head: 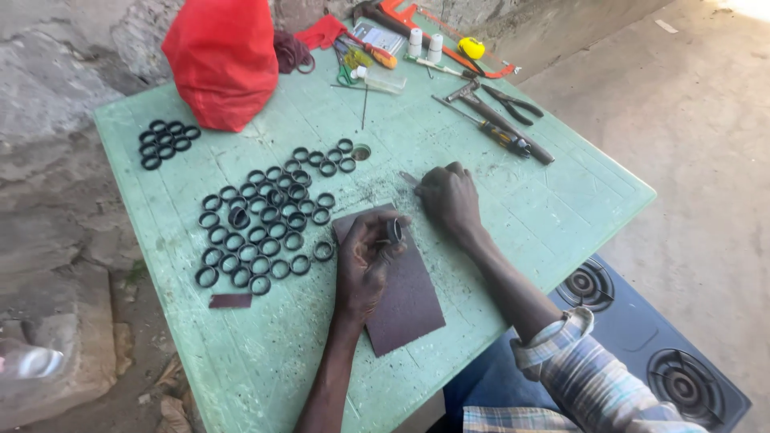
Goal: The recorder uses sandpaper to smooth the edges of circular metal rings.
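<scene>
Fingers of the left hand (362,261) pinch a small black ring (394,231) at their tips, holding it on edge just above the top corner of a dark brown sheet of sandpaper (405,305) that lies flat on the green plastic table (265,353). The ring sits at the upper right of that hand, between thumb and forefinger, and just below the right hand (449,196). The right hand rests knuckles-up on the tabletop, curled closed around a thin blade-like tool (409,178) whose tip pokes out to its left; what kind of tool it is cannot be told. To the left of both hands, many more black rings (265,220) lie spread in loose rows, with a smaller cluster of rings (166,141) well apart near the table's far left corner. A red bag (224,60) stands at the far edge, and pliers (513,104) and a screwdriver (497,132) lie beyond the right hand.
</scene>
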